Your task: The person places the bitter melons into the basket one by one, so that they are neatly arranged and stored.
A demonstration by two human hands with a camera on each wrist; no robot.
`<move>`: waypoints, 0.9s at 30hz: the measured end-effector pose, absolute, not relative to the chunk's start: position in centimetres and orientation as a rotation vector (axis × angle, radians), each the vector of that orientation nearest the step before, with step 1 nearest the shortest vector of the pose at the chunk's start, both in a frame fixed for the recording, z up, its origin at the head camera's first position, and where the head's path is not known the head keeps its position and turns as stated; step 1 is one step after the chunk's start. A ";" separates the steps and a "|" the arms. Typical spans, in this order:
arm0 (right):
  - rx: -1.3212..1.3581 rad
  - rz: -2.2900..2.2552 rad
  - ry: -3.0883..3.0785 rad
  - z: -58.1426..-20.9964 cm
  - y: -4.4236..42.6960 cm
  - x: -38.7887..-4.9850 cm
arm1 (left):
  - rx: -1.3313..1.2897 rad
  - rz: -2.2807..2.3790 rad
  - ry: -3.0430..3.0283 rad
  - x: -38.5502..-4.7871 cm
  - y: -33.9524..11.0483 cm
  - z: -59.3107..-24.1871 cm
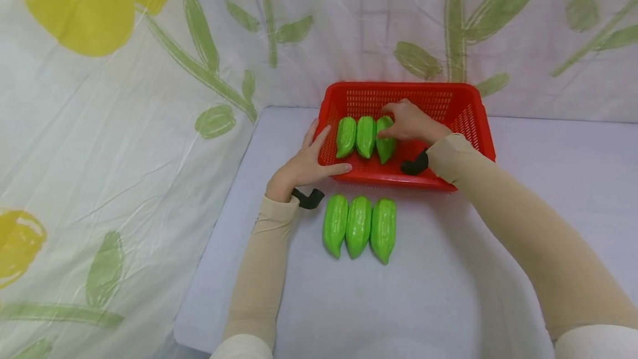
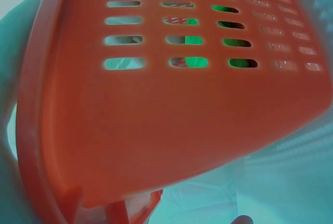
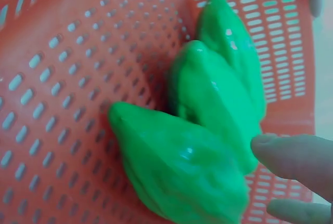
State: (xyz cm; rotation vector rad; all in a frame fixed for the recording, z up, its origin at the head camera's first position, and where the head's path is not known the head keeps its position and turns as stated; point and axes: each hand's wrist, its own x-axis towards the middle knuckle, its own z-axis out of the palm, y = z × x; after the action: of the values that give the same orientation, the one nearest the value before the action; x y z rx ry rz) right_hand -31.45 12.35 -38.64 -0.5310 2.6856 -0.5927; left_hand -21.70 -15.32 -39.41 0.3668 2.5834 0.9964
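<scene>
A red plastic basket [image 1: 413,181] stands at the back of the table. Inside, side by side at its left, lie three glossy green bitter melons [image 1: 366,136]. My right hand [image 1: 411,121] reaches into it over the rightmost melon [image 3: 182,167], fingers spread; in the right wrist view its fingertips [image 3: 268,143] appear close beside the melons. Whether they touch is hard to tell. My left hand [image 1: 301,169] rests against the basket's front left corner, thumb along the front rim and fingers stretched along the left side. The basket's slotted wall [image 2: 130,115] fills most of the left wrist view.
Three more green bitter melons [image 1: 359,227] lie in a row on the white table [image 1: 428,292], in front of the basket. A flower-printed curtain [image 1: 349,32] hangs behind and to the left. Black wrist mounts [image 1: 310,199] stick out at both wrists.
</scene>
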 end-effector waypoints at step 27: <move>-0.541 -0.775 2.829 -32.6 15.6 -25.7 | 0.375 1.008 2.593 -21.6 -15.3 -39.4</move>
State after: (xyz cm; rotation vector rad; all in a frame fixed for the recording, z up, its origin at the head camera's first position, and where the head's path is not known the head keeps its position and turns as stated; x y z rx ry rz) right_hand -25.71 15.65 -32.65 -0.5409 2.8285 -0.7748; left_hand -21.64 -15.28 -39.45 0.3754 2.5929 1.0082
